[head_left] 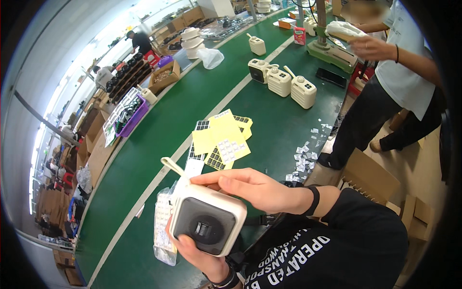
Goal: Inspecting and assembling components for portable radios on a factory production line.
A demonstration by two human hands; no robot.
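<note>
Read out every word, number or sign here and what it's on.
Wearer's black shirt: large white block lettering, wording not copied here.
Co-worker's pale shirt: faint print, too blurred.
Red carton: print too small.
Yellow sheets: marks too small.
Cream device: nothing readable on its grille.

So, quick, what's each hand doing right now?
Left hand: closed around the lower side of the cream speaker.
Right hand: fingers fairly straight along its top edge; whether they grip can't be told.
</note>
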